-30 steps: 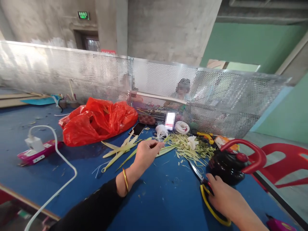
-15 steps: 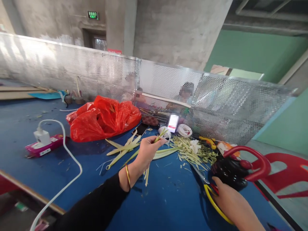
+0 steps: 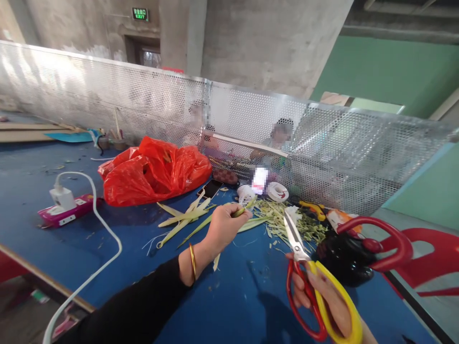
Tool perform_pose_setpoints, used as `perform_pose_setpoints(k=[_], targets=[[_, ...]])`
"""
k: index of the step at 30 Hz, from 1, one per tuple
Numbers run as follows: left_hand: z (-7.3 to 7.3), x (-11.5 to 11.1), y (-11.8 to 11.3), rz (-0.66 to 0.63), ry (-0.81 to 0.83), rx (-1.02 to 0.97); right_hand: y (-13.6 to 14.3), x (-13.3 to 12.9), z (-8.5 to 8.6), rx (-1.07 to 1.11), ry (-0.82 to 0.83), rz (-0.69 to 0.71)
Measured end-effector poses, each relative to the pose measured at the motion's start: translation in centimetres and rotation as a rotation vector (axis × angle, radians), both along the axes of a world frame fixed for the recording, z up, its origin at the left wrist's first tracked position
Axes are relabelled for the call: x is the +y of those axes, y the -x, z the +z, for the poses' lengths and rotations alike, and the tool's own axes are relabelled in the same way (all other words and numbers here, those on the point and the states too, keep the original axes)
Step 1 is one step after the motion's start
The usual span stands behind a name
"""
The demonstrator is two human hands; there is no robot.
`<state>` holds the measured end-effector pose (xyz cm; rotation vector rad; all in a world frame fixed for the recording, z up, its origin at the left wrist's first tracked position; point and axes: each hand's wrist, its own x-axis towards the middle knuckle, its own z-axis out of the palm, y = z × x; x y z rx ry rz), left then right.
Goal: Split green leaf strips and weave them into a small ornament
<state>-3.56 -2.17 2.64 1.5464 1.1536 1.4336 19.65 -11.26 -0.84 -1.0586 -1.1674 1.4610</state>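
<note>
My left hand (image 3: 224,225), with a gold bangle at its wrist, pinches a pale green strip of plant leaf (image 3: 246,208) between thumb and fingers above the table. My right hand (image 3: 333,298) grips a pair of scissors (image 3: 294,239) with one red and one yellow handle, its fingers through the loops. The blades are nearly together and point away from me. Beyond them lies a heap of green plant scraps (image 3: 276,217). Longer pale leaf strips (image 3: 184,217) are spread left of my left hand.
A red plastic bag (image 3: 154,172) stands at the back left, near a purple power strip (image 3: 68,210) with a white cable. A dark pot (image 3: 344,258) with a red handle is at the right. A lit phone (image 3: 260,180) and a white tape roll (image 3: 278,192) sit before a perforated metal screen (image 3: 251,110).
The scissors have come up off the table in my right hand, blades now raised and handles in its grasp. My left hand still holds the leaf strip and has shifted slightly.
</note>
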Motion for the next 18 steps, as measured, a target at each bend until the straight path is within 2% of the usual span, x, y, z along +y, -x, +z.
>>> perform_pose_setpoints(k=[3,8,11,14,18], targets=[[-0.2,-0.4,-0.3,0.046,-0.061,0.139,1.7,-0.9,-0.7,0.263,0.136,0.121],[-0.6,-0.7,-0.7,0.117,-0.122,0.293,2.9,-2.2,-1.2,0.458,0.267,0.358],[-0.8,-0.8,-0.9,0.133,-0.154,0.333,3.2,-2.2,-1.4,0.522,0.323,0.420],[-0.9,-1.0,-1.3,0.147,-0.178,0.353,3.4,-2.1,-1.3,0.579,0.308,0.488],[-1.1,-1.3,-1.8,0.114,-0.183,0.353,3.5,-2.0,-0.8,0.599,0.295,0.498]])
